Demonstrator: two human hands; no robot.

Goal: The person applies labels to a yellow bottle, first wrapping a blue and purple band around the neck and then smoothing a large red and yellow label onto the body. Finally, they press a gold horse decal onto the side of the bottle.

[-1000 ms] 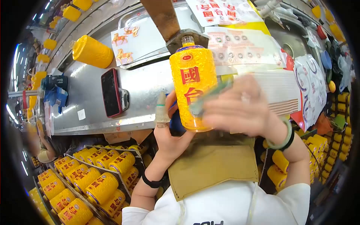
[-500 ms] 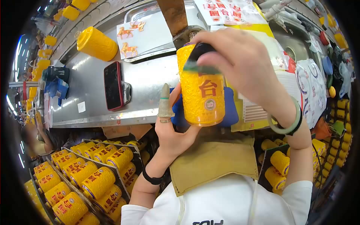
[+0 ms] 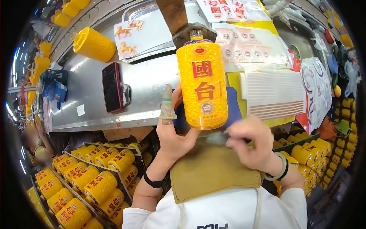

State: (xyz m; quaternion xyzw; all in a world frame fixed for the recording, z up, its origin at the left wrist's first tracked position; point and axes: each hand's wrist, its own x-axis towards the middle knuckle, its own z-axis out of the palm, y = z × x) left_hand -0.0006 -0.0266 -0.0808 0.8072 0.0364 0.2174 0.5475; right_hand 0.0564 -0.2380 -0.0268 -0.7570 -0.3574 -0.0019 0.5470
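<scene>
A yellow embossed bottle (image 3: 203,86) with red characters lies on a blue pad (image 3: 233,108) at the bench edge, its clear neck against a dark metal bracket (image 3: 194,33). My left hand (image 3: 173,137) holds the bottle's lower left side, thumb near its base; a ribbed finger cot (image 3: 167,108) covers one fingertip. To the lower right, my right hand (image 3: 251,141) is closed round a small scraper (image 3: 218,138) with a green edge, smeared by motion, over the tan apron (image 3: 213,168). It is apart from the bottle.
Character decals (image 3: 228,10), small label sheets (image 3: 248,42) and a striped sheet stack (image 3: 272,93) lie right of the bottle. Left are a phone (image 3: 111,87), another yellow bottle (image 3: 94,44) and a tray (image 3: 143,49) with gold horse decals. Crates of yellow bottles (image 3: 100,185) stand below.
My right hand has moved down from the bottle's upper front to below its base, taking the scraper along and uncovering both characters. My left hand stays on the bottle.
</scene>
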